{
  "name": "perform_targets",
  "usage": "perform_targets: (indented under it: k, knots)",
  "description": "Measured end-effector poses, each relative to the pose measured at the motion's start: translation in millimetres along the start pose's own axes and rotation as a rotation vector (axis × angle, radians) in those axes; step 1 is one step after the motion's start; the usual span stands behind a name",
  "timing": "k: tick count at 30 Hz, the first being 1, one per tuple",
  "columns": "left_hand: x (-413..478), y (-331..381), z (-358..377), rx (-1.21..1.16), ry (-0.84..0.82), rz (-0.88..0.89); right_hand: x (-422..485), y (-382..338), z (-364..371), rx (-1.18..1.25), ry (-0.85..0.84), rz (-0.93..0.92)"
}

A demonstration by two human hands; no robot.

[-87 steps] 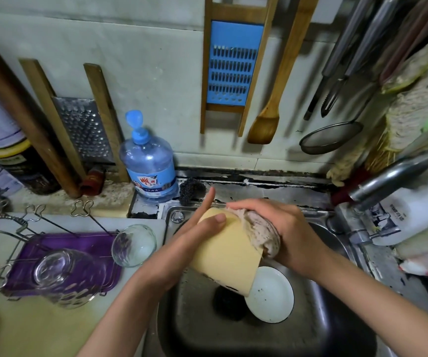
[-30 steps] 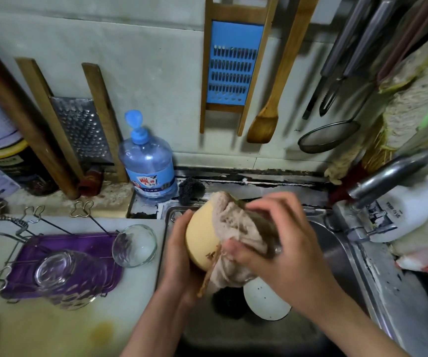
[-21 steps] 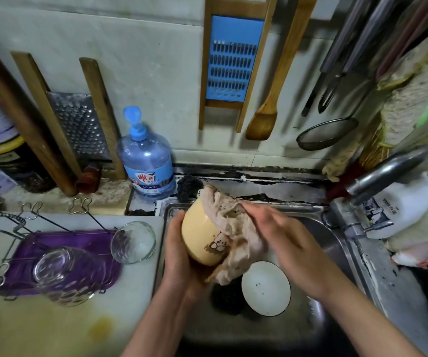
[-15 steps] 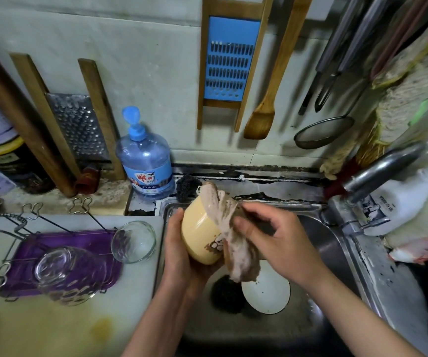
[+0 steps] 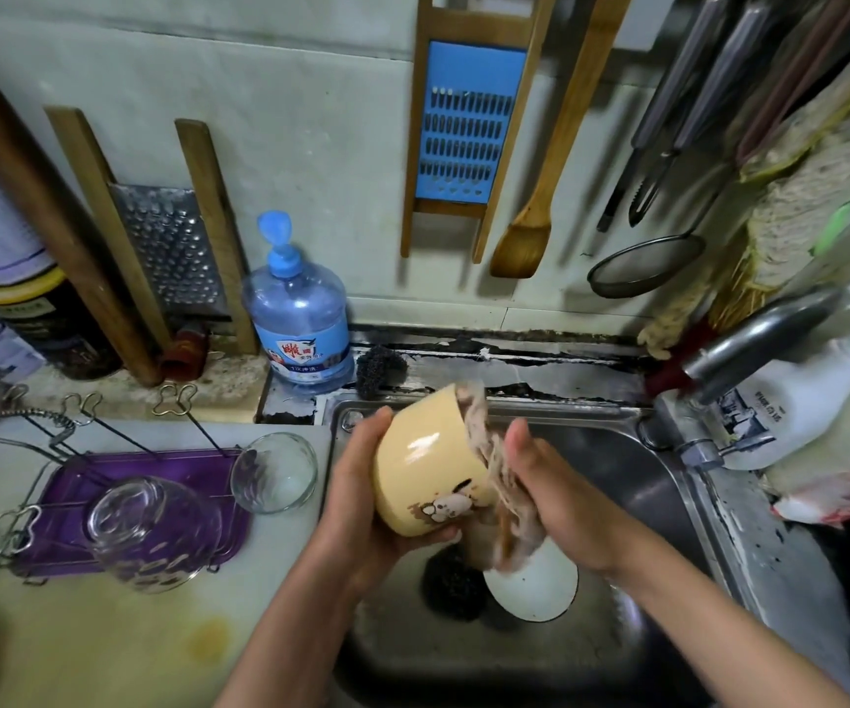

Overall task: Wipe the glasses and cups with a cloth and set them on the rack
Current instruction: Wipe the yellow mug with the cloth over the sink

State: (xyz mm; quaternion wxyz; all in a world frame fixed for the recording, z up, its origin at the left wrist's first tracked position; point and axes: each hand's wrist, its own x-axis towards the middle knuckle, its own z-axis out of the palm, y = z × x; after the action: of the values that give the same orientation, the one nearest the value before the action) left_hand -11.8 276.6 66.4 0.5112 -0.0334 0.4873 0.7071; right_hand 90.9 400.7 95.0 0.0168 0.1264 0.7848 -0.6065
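Observation:
My left hand (image 5: 361,508) grips a yellow cup (image 5: 425,465) with a cartoon print, held on its side above the sink (image 5: 637,482). A brownish cloth (image 5: 502,495) drapes over the cup's mouth and hangs down, held by my right hand (image 5: 561,495) pressed against it. On the counter to the left, a wire rack (image 5: 24,523) over a purple tray (image 5: 157,477) holds an upturned glass (image 5: 149,531). A second glass (image 5: 275,472) lies tilted at the tray's right end.
A white bowl (image 5: 540,587) and a dark scourer (image 5: 451,587) lie in the sink. The tap (image 5: 765,344) juts in from the right. A blue soap bottle (image 5: 298,319) stands behind the sink; graters and utensils hang on the wall.
The cup has turned in my left hand, showing more of its side and print. My right hand has slid the cloth from over the cup's body to its mouth and lower edge.

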Motion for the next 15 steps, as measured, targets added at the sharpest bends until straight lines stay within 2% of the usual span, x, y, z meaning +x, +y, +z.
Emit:
perform_targets:
  k: [2,7,9,15]
  knots:
    - [-1.7,1.4,0.5,0.098,-0.026,0.060,-1.5,-9.5,-0.7,0.132,-0.163,0.163]
    - [-6.5,4.8,3.9,0.138,-0.085,0.137,-0.5,-18.2,15.7,0.121,-0.026,0.133]
    - [-5.9,6.2,1.6,0.160,-0.101,0.131,-2.2,-18.5,12.8,0.245,-0.001,0.166]
    - [-9.5,8.9,-5.6,0.109,-0.158,0.064,-2.5,-17.2,0.9,0.606,-0.128,0.116]
